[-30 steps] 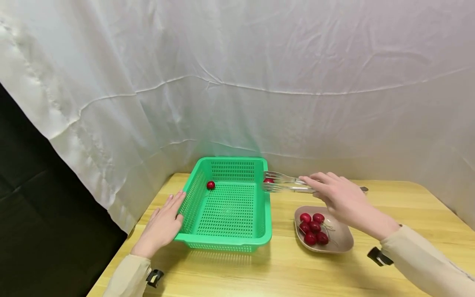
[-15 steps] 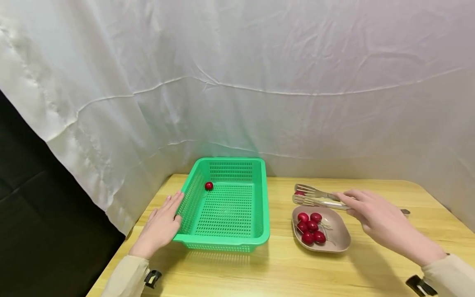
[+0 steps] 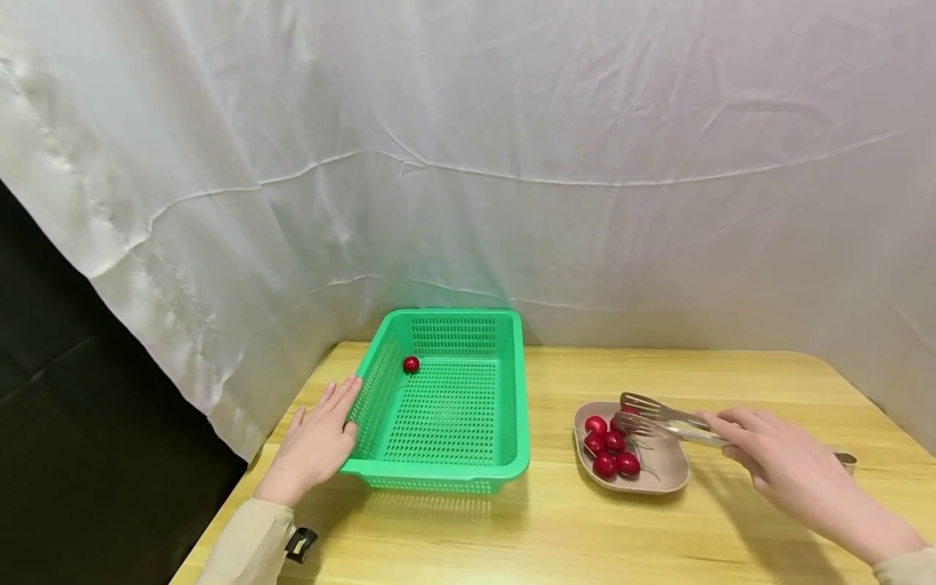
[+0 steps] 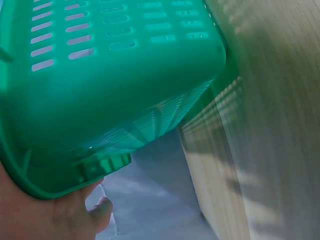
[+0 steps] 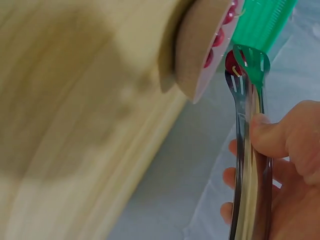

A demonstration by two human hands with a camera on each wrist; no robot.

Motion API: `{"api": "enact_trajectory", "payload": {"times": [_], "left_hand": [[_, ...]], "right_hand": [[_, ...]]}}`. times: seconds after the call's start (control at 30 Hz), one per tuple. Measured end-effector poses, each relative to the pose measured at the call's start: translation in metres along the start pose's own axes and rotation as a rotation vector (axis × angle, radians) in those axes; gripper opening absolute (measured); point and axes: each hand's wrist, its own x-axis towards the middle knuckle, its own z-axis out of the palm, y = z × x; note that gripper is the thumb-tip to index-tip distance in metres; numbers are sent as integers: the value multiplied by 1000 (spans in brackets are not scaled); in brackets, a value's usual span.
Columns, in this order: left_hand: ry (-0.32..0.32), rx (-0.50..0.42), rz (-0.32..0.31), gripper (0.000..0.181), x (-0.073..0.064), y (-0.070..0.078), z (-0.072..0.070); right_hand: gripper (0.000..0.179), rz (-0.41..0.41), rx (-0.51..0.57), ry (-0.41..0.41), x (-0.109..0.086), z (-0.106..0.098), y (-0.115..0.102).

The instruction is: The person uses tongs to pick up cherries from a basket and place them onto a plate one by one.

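Observation:
In the head view my right hand [image 3: 793, 467] grips metal tongs [image 3: 698, 431] over a pinkish dish [image 3: 671, 471] of cherries. Their slotted tips pinch one cherry [image 5: 232, 64], seen best in the right wrist view. Several more cherries [image 3: 604, 465] with thin stems lie in the dish's left half. To the left stands a green perforated basket [image 3: 439, 471], with a single cherry [image 3: 411, 365] inside near its back left corner. My left hand [image 3: 314, 447] rests on the basket's left rim, fingers straight. The left wrist view shows the hand at that rim from low beside the basket.
Basket and dish stand on a light wooden table [image 3: 556, 544], with a strip of tabletop between them. Behind it hangs a pale curtain [image 3: 512, 106]. Black cloth [image 3: 88, 390] covers the far left side.
My right hand has moved right and toward me, carrying the tongs and their cherry from the basket's right edge to over the dish. My left hand has stayed at the rim.

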Motion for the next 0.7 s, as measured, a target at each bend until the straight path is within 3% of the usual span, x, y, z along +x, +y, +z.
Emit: {"api": "enact_trajectory", "payload": {"times": [0.7], "left_hand": [[-9, 3, 2, 63, 2, -3, 2]], "right_hand": [[61, 16, -5, -10, -15, 8, 0]]}}
